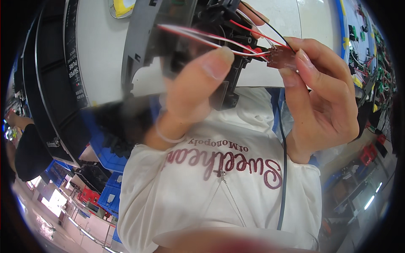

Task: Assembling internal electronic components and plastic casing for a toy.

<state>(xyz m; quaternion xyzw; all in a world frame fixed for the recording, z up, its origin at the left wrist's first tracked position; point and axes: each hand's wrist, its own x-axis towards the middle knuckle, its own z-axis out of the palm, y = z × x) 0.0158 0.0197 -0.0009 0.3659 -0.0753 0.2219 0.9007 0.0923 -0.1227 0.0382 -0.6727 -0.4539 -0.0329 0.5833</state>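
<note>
Holds bare left hand (190, 86) mid-view with extended thumb angled up and rightward. Pinches with bare right hand (325, 92), setting thumb opposite 2 fingertips, curling remaining fingers, showing part of palm.

A white table (103, 55) carries, toward the left, a tray (113, 12) with something yellow (124, 6) in it.

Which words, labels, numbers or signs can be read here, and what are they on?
I'll say where writing stands without copying it.
White shirt: large maroon script and a smaller line, legible but upside down.
Black strip at left: white lettering, sideways, partly legible.
Small brown circuit board in the right hand: pale markings, too small to read.
</note>
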